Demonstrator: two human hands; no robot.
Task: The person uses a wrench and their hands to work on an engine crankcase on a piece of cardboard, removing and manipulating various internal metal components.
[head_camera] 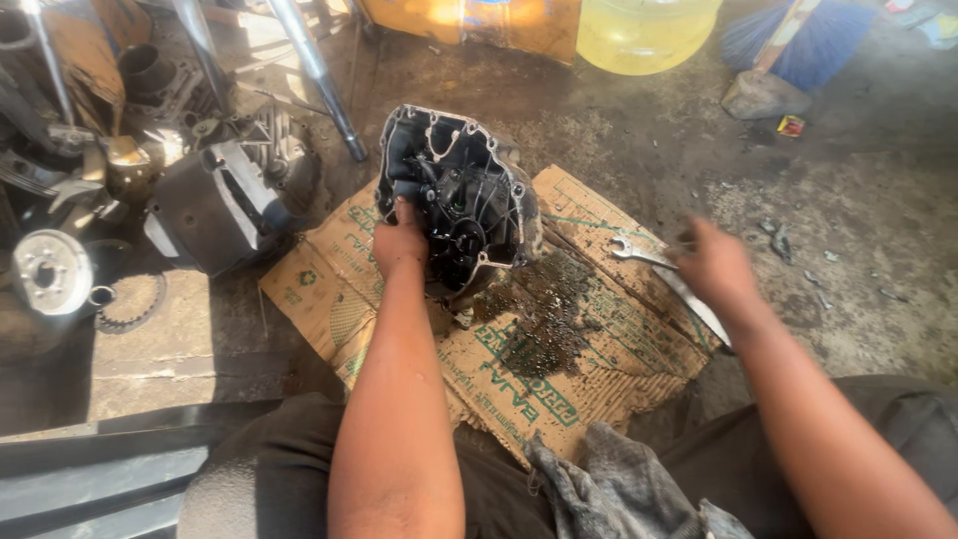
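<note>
My left hand [399,243] grips the lower left edge of a black, oily engine casing [461,195], which stands tilted with its open inner side toward me on a flattened cardboard sheet [559,384]. My right hand [715,264] is blurred over the cardboard's right side, on or just above a silver spanner [639,252]; I cannot tell whether the fingers close on it. A dark oil stain [547,311] spreads on the cardboard below the casing.
Engine parts, a grey cylinder block [225,205], a round metal disc [50,271] and a sprocket ring [132,302] lie at the left. A yellow plastic container [644,32] and a blue broom [798,40] stand at the back. A grey rag [619,489] lies on my lap.
</note>
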